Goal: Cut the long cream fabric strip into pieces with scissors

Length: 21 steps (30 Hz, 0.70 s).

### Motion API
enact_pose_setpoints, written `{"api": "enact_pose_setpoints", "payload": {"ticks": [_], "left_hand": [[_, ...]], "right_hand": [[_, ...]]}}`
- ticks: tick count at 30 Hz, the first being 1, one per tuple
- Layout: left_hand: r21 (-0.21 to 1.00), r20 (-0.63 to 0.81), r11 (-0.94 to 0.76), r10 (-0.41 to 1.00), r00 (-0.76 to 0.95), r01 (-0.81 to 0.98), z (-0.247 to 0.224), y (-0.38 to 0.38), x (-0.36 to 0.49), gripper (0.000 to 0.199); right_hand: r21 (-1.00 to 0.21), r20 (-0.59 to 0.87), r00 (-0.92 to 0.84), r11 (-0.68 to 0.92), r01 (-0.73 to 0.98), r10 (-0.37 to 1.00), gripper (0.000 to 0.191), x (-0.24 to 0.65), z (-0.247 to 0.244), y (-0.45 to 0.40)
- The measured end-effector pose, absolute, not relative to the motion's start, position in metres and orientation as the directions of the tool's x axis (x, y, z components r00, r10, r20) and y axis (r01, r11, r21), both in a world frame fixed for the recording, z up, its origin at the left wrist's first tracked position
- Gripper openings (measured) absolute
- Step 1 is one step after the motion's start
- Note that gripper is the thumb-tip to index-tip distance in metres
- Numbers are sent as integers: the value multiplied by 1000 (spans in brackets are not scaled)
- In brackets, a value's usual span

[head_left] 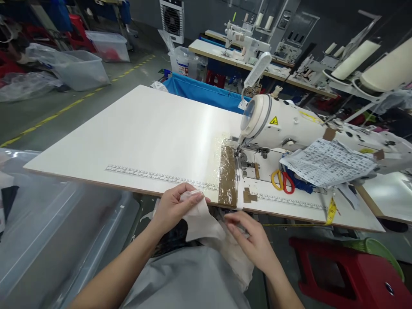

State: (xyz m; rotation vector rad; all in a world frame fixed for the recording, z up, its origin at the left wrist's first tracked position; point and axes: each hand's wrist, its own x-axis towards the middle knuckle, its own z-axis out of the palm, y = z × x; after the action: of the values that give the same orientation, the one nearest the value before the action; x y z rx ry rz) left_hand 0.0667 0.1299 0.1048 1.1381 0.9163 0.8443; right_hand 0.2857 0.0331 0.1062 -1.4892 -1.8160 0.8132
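A white piece of fabric [202,221] hangs over my lap, just in front of the table edge. My left hand [180,204] pinches its upper edge between thumb and fingers. To the right of the fabric is my right hand [249,236], its fingers loosely curled and thumb a little apart, with nothing plainly between them. More pale cloth [240,262] hangs below the right hand. Ahead and to the right, the white sewing machine [273,118] stands on the white table [154,124], its needle area beyond a brown taped strip [228,176].
Red-and-yellow-handled scissors [283,181] and a printed paper sheet [328,162] are by the machine. A yellow tape measure [331,211] hangs over the front edge. A red stool [360,274] stands at right, a clear plastic bin [71,231] at left. Behind the table is blue cloth [199,92].
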Motion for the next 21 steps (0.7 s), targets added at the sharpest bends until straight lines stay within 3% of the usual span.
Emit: {"api": "enact_pose_setpoints", "payload": {"ticks": [4,11,18,21], "left_hand": [[991,-94,19,791,605,130,108,131,75,27],[981,-54,-89,732,679,174,107,128,85,30],[995,-91,94,782,617,28,95,116,88,30],[985,-124,173,790,600,-24,91,115,82,27]], "right_hand": [[-750,271,-144,303,588,952,17,276,135,55],[-682,240,-246,344,646,939,18,270,141,69],[-746,257,-183,315,586,949,18,276,132,66],[-629,335,-21,240,739,942,19,314,121,74]]}}
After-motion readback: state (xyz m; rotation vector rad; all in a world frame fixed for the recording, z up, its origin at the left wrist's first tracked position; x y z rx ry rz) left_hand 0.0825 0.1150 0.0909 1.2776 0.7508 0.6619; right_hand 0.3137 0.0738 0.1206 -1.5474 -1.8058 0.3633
